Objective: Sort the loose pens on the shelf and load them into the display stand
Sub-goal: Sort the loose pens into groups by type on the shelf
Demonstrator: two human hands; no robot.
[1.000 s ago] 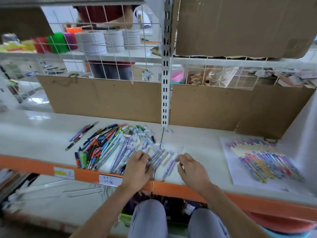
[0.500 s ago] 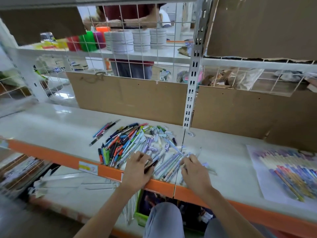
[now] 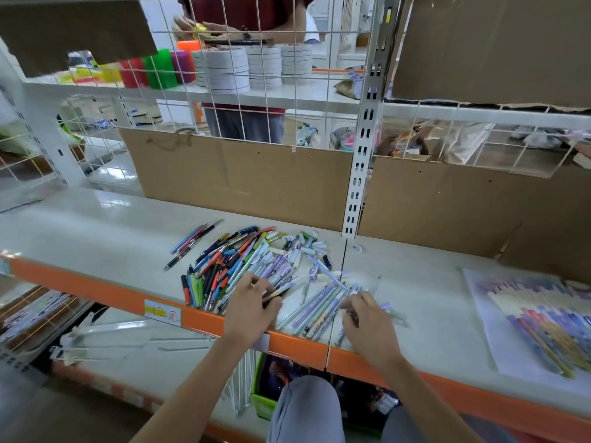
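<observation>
Both hands have shifted along the pile (image 3: 243, 266) since a second ago. The left hand (image 3: 252, 310) has drawn back from the lilac pens and now pinches a dark pen (image 3: 276, 294) between thumb and curled fingers at the pile's near edge. The right hand (image 3: 367, 321) has moved over the pastel bunch (image 3: 319, 306) it was gathering; its fingers curl on the ends of one or two pale pens, though the blur hides just how many. That bunch now lies in a rough parallel row just beside the shelf's (image 3: 96, 231) orange front lip, apart from the darker mixed pens to the left, so sorting by kind looks under way but far from done. The sheet (image 3: 492, 321) of laid-out coloured pens sits well apart to the right. I see no display stand from here, so loading has not begun.
</observation>
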